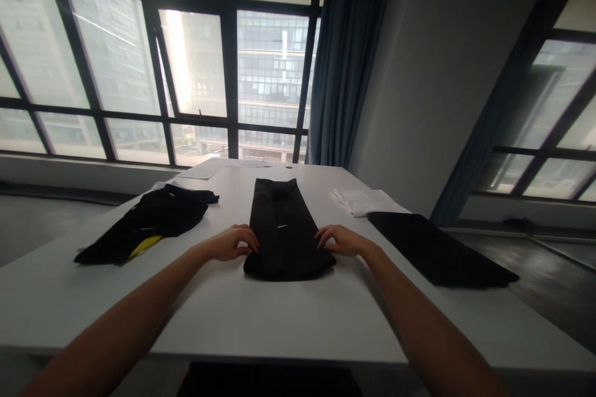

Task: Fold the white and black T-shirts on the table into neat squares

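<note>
A black garment, folded into a long narrow shape with a small white mark on its front, lies flat on the white table in front of me. My left hand is at its left edge, fingers curled and closed on the cloth. On the opposite edge, my right hand has its thumb and fingertips bent onto the fabric in the same way. The exact garment type cannot be told from its folded shape.
To the left lies a loose black and yellow garment pile. At right are a folded white cloth and a flat black cloth. White sheets rest at the table's far end, before the windows and a blue curtain.
</note>
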Motion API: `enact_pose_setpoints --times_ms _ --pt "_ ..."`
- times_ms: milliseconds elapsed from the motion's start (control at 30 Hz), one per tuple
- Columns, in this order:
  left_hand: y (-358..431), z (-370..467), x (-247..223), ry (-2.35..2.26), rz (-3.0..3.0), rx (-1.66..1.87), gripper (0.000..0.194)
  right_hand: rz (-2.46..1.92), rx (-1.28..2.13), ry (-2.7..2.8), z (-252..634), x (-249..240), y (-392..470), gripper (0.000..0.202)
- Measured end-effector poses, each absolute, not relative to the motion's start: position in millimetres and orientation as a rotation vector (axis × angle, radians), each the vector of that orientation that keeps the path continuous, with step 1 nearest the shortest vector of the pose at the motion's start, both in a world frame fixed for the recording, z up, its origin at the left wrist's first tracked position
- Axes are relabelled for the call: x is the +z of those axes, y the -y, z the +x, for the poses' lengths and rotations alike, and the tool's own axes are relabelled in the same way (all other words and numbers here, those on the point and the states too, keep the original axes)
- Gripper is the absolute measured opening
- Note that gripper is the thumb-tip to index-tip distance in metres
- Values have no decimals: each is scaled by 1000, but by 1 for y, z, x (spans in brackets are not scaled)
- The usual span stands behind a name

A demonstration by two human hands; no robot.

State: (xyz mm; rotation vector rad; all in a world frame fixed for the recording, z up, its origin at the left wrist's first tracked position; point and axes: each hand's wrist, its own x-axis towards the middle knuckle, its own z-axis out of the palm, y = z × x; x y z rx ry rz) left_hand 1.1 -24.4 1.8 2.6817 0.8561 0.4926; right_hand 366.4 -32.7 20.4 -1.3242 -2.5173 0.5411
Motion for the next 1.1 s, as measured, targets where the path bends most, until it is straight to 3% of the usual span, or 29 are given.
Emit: enact_pose_setpoints --times_ms 200,333,500,600,667,800,1100 --pt "42 -2 26 -742 2505 426 17 -1263 956 2538 371 40 44 18" --pt "34 -2 21 -692 2086 559 32 -1094 1272 2315 368 40 43 27" --pt "4 3 -7 -1155 1595 1045 60 -1366 906 1763 356 14 21 53" --pt "-3 1 -19 -1311 1519 989 74 -1582 856 1731 353 2 14 63" --pt "-2 -1 -20 -1314 1632 908 79 -1594 837 1792 352 -2 13 58" --pt "9 1 -14 -1436 1966 687 72 -1595 690 1941 350 -6 14 48" --pt "10 -3 -10 -1695 2345 376 45 -1732 355 2238 352 -13 12 59"
